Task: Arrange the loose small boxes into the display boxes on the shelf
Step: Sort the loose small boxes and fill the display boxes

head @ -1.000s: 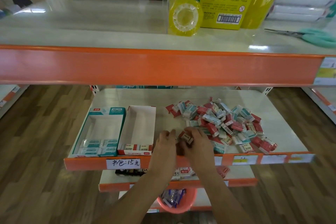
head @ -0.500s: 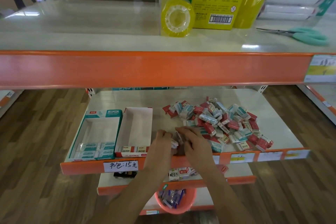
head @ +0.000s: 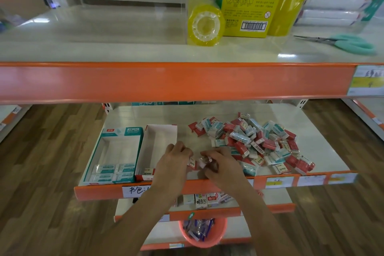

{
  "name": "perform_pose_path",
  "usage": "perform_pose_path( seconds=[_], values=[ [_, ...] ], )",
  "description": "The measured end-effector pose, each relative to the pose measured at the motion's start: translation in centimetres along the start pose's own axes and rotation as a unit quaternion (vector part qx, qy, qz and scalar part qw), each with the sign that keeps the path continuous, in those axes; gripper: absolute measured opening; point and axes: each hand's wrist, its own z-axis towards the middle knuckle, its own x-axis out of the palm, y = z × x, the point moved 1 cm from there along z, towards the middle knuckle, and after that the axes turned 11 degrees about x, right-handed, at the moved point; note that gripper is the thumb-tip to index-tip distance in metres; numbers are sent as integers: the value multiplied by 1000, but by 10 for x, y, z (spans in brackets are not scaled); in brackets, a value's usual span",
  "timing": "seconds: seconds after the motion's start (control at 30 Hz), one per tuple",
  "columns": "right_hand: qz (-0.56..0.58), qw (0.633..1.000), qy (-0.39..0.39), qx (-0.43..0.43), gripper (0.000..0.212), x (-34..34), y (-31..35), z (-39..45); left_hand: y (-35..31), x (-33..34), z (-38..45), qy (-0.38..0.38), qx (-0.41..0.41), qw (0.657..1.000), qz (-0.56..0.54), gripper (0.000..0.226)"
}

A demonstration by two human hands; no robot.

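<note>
A heap of loose small red and teal boxes (head: 257, 141) lies on the right half of the middle shelf (head: 324, 151). At the left stand two display boxes: a teal one (head: 116, 143) with a few teal boxes at its front, and a red-and-white one (head: 158, 141) with small red boxes at its front. My left hand (head: 174, 162) and my right hand (head: 220, 162) meet at the shelf's front edge, just right of the red display box. Both have curled fingers round small red boxes (head: 199, 162) held between them.
The upper shelf (head: 124, 48) carries a yellow tape roll (head: 205, 25), a yellow carton (head: 247, 2), green scissors (head: 351, 43) and white packs. An orange shelf lip (head: 166, 81) overhangs the work area. Lower shelves hold more small boxes (head: 205, 199) and an orange bucket (head: 201, 235).
Both hands have shifted left from the heap's edge toward the red display box, keeping small boxes between them. The camera has tilted slightly.
</note>
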Motion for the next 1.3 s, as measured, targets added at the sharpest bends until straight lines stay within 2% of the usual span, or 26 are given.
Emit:
perform_pose_path(
  seconds=[0.17, 0.33, 0.47, 0.6, 0.73, 0.87, 1.1, 1.3],
  values=[
    [31, 999, -32, -10, 42, -4, 6, -3, 6, -7, -3, -37, 5, 999, 9, 45],
    [63, 995, -63, -48, 42, -7, 31, -4, 30, -21, -10, -69, -20, 997, -5, 27],
    [97, 989, -70, -86, 35, 1, 55, -3, 57, -37, -19, -52, -36, 998, 24, 24],
    [65, 986, -82, -126, 27, 18, 74, 0, 80, -48, -28, -1, -61, 997, 50, 29],
    [14, 991, -68, -113, 29, 36, 92, 6, 88, -48, -28, 46, -75, 994, 62, 34],
    [-87, 991, -51, -91, 32, 43, 103, 11, 86, -43, -29, 51, -63, 995, 62, 25],
    [-202, 975, 2, -91, 34, 45, 110, 19, 86, -39, -30, 86, -70, 992, 56, 16],
    [-190, 976, 35, -98, 30, 50, 108, 18, 84, -39, -34, 103, -71, 990, 60, 16]
  ],
)
